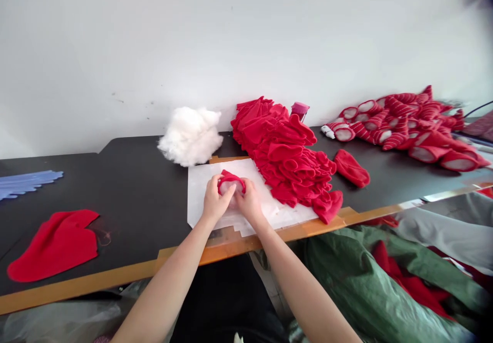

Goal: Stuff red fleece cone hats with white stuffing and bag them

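Between my two hands is a small red fabric piece (pixel 226 175) with white stuffing (pixel 228 187) showing in its round opening. My left hand (pixel 216 199) grips its left side, with the thumb pressed at the stuffing. On the right side my right hand (pixel 249 199) is closed around the rim. Both hands are over a white sheet (pixel 200 189) on the black table (pixel 142 194). A fluffy heap of white stuffing (pixel 190 135) lies just behind the sheet. Close by on the right is a long pile of red fabric pieces (pixel 283 153).
Red stuffed pieces (pixel 408 119), some striped, are heaped at the far right. A single red piece (pixel 352 168) lies before them. At left are a flat red cloth piece (pixel 57 245) and blue strips (pixel 29 181). A green sack (pixel 346 266) sits below the table's taped edge (pixel 227 250).
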Action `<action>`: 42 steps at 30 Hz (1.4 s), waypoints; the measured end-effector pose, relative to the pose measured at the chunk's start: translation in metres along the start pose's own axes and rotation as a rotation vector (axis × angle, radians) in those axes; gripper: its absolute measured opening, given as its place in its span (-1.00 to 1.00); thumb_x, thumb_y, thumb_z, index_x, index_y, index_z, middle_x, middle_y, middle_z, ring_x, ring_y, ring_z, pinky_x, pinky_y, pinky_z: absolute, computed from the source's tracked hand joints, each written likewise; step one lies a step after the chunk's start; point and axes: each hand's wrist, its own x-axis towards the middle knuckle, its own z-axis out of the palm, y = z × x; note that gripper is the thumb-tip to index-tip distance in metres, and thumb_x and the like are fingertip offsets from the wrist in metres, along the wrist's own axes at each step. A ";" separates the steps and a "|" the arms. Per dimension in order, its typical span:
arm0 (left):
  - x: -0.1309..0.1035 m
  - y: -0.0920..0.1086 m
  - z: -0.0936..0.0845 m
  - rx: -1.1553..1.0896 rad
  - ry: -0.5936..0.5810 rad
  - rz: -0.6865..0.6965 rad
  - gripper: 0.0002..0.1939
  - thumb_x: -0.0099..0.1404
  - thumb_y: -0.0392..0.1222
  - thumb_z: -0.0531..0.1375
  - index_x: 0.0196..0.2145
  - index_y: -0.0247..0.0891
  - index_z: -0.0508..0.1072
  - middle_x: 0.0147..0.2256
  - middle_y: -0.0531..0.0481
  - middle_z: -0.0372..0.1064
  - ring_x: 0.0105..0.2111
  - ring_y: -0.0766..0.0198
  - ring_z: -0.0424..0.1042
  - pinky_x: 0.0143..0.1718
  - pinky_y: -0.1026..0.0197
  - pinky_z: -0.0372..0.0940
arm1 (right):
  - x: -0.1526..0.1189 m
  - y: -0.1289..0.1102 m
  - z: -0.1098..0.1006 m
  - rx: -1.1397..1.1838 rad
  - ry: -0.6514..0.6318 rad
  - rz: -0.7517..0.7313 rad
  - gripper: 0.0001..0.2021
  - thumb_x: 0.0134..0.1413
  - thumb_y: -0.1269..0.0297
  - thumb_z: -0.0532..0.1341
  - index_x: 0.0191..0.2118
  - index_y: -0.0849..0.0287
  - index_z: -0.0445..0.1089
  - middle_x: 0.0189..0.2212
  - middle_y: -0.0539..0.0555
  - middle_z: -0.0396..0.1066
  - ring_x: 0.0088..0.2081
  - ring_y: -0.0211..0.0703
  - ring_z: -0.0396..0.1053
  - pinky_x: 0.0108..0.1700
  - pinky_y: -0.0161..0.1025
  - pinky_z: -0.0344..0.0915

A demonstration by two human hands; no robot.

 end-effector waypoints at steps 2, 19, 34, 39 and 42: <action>-0.002 0.001 0.000 0.077 0.033 0.037 -0.80 0.16 -0.35 0.16 -0.23 -0.18 0.32 -0.25 -0.06 0.39 -0.17 0.09 0.41 -0.07 0.05 0.29 | -0.006 -0.006 -0.006 0.034 -0.104 -0.069 -0.66 -0.06 0.37 0.13 -0.08 0.18 0.35 -0.23 0.13 0.38 -0.18 -0.05 0.33 -0.07 -0.12 0.31; -0.006 0.012 -0.012 0.263 0.134 0.296 -0.92 0.23 -0.31 0.13 -0.29 -0.18 0.36 -0.33 -0.06 0.33 -0.32 0.14 0.38 -0.19 0.12 0.29 | -0.008 -0.011 -0.013 -0.200 0.001 -0.205 -0.87 0.09 0.40 0.09 -0.27 0.13 0.35 -0.34 0.10 0.37 -0.32 -0.09 0.35 -0.21 -0.20 0.30; 0.008 0.018 -0.013 -0.527 -0.187 -0.505 -0.86 -0.18 -0.31 0.05 -0.54 -0.19 0.20 -0.60 0.11 0.16 -0.57 0.28 0.25 -0.48 0.23 0.23 | 0.004 0.002 -0.028 -0.225 0.189 -0.122 -0.66 -0.12 0.52 0.00 -0.20 0.17 0.35 -0.24 0.18 0.34 -0.19 0.00 0.35 -0.08 -0.05 0.33; 0.009 0.019 -0.010 -0.653 -0.093 -0.523 -0.78 -0.15 -0.28 0.10 -0.45 -0.18 0.19 -0.59 0.16 0.16 -0.59 0.33 0.24 -0.51 0.27 0.21 | 0.003 -0.004 -0.022 -0.164 0.186 -0.243 -0.61 -0.13 0.54 -0.01 -0.14 0.16 0.32 -0.27 0.14 0.32 -0.18 -0.02 0.32 -0.06 -0.07 0.32; 0.005 0.014 -0.007 -0.521 -0.070 -0.490 -0.78 -0.17 -0.34 0.11 -0.46 -0.19 0.23 -0.58 0.15 0.20 -0.58 0.33 0.24 -0.51 0.27 0.17 | 0.004 -0.007 -0.019 -0.105 0.222 -0.290 -0.59 -0.17 0.53 -0.02 -0.14 0.16 0.31 -0.27 0.13 0.31 -0.17 -0.02 0.30 -0.05 -0.06 0.31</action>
